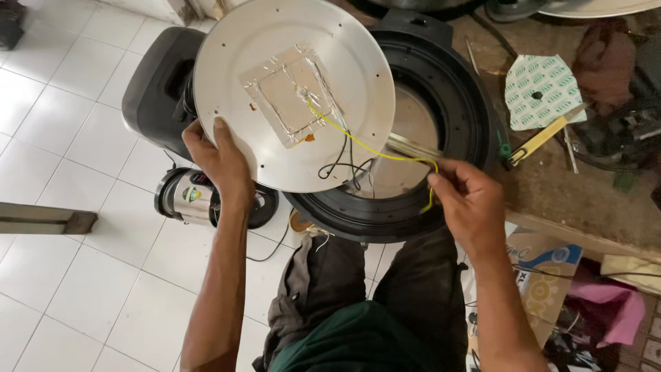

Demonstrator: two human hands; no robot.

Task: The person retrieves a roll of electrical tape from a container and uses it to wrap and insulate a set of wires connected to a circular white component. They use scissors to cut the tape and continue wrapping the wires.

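A: Status?

B: Left hand (222,162) grips the rim of the round metal plate (275,62), tilted up, underside facing the camera. Foil-taped patch (292,93) in the middle of it. Right hand (468,203) is pinched shut on the yellow wire (358,141) that runs from that patch.

A: Where's the plate relative to the housing?

B: Lifted clear, held above the left side of the black round housing (447,89), which sits on the person's lap against the edge of the surface (585,207). Black wires (341,162) hang from the plate's lower part down into the opening.

A: How far along?

B: My read: the plate is out, wiring not fully freed. Yellow and black leads both look tied to the plate. Whether the yellow's far end is attached, I can't tell; the right hand covers it.

A: Anything else unclear?

B: Inside of the housing is mostly behind the plate. A flat metal strip (413,146) shows near the right fingers; can't say what it is. Screwdriver (544,138) and a green-printed sheet (540,89) lie on the surface. Small steel appliance (186,196) on the tiled floor (82,275), half hidden by the left arm.
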